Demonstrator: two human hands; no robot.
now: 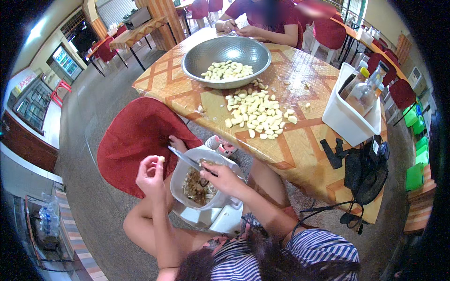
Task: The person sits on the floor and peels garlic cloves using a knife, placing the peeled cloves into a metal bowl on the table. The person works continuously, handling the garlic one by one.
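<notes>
Between the fingertips of my left hand (pixel 150 174) is a small pale garlic clove (pixel 161 159), raised to the left of a white plastic tub (pixel 177 182). My right hand (pixel 223 178) grips a knife (pixel 188 158) over the tub, its blade pointing up and left. Brown and whitish garlic skins (pixel 198 188) lie inside the tub, which sits at my lap. On the table (pixel 299 154) a loose pile of peeled garlic cloves (pixel 256 112) spreads near the edge. Behind it stands a wide metal basin (pixel 197 52) holding more peeled cloves (pixel 228 71).
A white plastic bin (pixel 348 121) of bottles (pixel 362 95) stands at the table's right, beside a black strapped bag (pixel 364 172) and cable (pixel 327 209). Across the table sits another person (pixel 262 21), hands together. A red-covered chair (pixel 137 140) is at my left.
</notes>
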